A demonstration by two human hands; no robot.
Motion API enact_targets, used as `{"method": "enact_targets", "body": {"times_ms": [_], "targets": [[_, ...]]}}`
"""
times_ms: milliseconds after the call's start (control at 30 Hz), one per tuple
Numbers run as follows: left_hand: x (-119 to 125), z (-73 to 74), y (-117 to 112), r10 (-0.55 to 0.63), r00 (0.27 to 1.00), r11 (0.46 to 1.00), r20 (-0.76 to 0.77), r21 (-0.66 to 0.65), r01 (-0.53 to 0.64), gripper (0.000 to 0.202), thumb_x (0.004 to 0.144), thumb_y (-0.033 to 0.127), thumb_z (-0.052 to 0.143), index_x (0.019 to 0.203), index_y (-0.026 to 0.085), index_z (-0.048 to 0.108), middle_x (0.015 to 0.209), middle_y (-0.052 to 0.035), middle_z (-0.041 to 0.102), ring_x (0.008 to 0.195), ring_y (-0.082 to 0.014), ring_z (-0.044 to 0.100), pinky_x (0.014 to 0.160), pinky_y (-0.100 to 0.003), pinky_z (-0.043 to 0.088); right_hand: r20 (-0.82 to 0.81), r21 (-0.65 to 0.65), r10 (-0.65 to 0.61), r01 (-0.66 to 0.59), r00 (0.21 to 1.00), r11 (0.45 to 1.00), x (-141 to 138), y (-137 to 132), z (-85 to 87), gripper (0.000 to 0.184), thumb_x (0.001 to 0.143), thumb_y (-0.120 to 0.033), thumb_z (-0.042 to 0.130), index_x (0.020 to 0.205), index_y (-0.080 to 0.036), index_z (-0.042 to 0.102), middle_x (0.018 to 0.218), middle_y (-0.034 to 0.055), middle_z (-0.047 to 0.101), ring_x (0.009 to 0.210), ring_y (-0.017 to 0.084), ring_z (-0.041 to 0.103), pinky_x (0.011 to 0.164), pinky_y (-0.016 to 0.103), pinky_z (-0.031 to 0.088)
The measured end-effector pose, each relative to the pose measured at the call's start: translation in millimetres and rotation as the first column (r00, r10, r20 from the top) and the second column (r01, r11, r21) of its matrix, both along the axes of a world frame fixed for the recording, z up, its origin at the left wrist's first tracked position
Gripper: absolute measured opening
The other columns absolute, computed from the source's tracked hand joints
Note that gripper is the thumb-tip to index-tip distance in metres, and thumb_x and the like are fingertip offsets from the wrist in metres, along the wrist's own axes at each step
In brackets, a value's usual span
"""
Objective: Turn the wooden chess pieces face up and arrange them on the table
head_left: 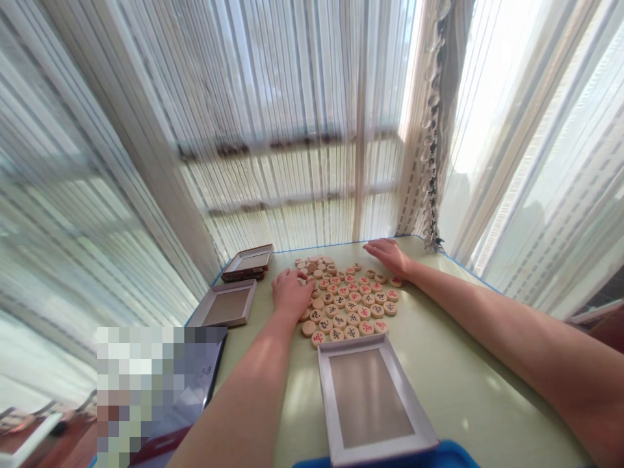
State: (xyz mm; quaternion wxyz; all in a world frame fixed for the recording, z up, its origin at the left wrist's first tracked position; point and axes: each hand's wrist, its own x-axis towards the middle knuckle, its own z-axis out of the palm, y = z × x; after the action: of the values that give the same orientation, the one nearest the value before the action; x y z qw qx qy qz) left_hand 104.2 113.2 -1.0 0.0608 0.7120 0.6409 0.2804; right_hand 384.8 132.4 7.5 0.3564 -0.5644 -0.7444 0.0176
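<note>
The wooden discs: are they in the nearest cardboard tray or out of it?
Out: the wooden discs lie on the green table beyond the tray, whose brown bottom shows bare.

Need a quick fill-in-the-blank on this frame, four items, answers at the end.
1. The pieces are marked in black and ____.
2. The right hand is ____ from the camera than the left hand.
3. The near box lies with its open side facing ____.
4. The table is pale green with a thin edge coloured ____.

Missing words: red; farther; up; blue.
</note>
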Motion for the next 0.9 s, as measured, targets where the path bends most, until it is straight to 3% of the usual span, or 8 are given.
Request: {"method": "enact_targets", "body": {"times_ms": [167,333,433,533,700,900], "targets": [[-0.6,-0.6,2.0,0.001,1.0,1.0,-0.012,0.01,0.0,0.024,0.075,0.034,0.055,0.092,0.021,0.066,0.116,-0.0102,0.058,0.119,-0.0244,0.042,0.098,-0.037,0.03,0.022,0.04,0.008,-0.009,1.0,0.999,2.3,3.1,-3.2,0.05,0.086,-0.054,0.028,0.091,-0.023,0.068,0.1,0.0055,0.066,0.099,0.024,0.056,0.094,0.041,0.035],[-0.9,1.2,-0.3,-0.015,1.0,1.0,-0.019,0.023,0.016,0.024,0.076,0.033,0.055,0.092,0.023,0.069,0.12,-0.0089,0.056,0.121,-0.0215,0.04,0.101,-0.033,0.027,0.085,0.087,0.021,-0.029,0.996,0.996,0.1,4.7,-5.9,0.054,0.084,-0.058,0.03,0.09,-0.021,0.069,0.102,0.0073,0.066,0.105,0.026,0.054,0.099,0.043,0.03],[-1.1,3.0,-1.3,-0.018,1.0,1.0,-0.014,0.019,0.018,0.026,0.076,0.031,0.054,0.096,0.025,0.069,0.125,-0.0058,0.053,0.12,-0.0207,0.042,0.102,-0.031,0.026,-0.095,0.028,0.002,0.0,0.996,1.0,4.5,6.2,-5.8,0.061,0.085,-0.06,0.023,0.086,-0.021,0.07,0.098,0.0083,0.067,0.101,0.025,0.056,0.097,0.04,0.034],[-1.7,5.8,-2.2,0.047,0.998,0.998,0.038,-0.04,-0.045,0.027,0.076,0.029,0.051,0.095,0.029,0.069,0.13,-0.0008,0.05,0.119,-0.0238,0.042,0.101,-0.036,0.028,-0.245,-0.083,-0.091,0.073,0.965,0.994,12.8,7.1,-5.4,0.066,0.085,-0.062,0.018,0.088,-0.02,0.069,0.099,0.0102,0.067,0.099,0.026,0.058,0.091,0.04,0.04],[-4.5,14.0,-7.5,0.101,0.99,0.992,0.097,-0.082,-0.094,0.024,0.076,0.031,0.049,0.087,0.035,0.07,0.129,0.004,0.05,0.118,-0.0285,0.042,0.098,-0.048,0.027,-0.29,-0.189,-0.133,0.079,0.948,0.979,18.2,5.5,-3.5,0.067,0.084,-0.062,0.019,0.093,-0.018,0.068,0.1,0.0097,0.067,0.097,0.026,0.058,0.09,0.044,0.041],[-4.8,19.9,-13.3,0.026,0.998,1.0,0.065,0.011,-0.027,0.023,0.072,0.042,0.057,0.087,0.032,0.07,0.123,0.0012,0.056,0.115,-0.0282,0.044,0.097,-0.045,0.027,-0.302,-0.211,-0.137,0.074,0.944,0.975,15.6,3.3,-0.5,0.066,0.084,-0.062,0.021,0.087,-0.017,0.069,0.097,0.012,0.067,0.093,0.028,0.06,0.088,0.046,0.041]]}}
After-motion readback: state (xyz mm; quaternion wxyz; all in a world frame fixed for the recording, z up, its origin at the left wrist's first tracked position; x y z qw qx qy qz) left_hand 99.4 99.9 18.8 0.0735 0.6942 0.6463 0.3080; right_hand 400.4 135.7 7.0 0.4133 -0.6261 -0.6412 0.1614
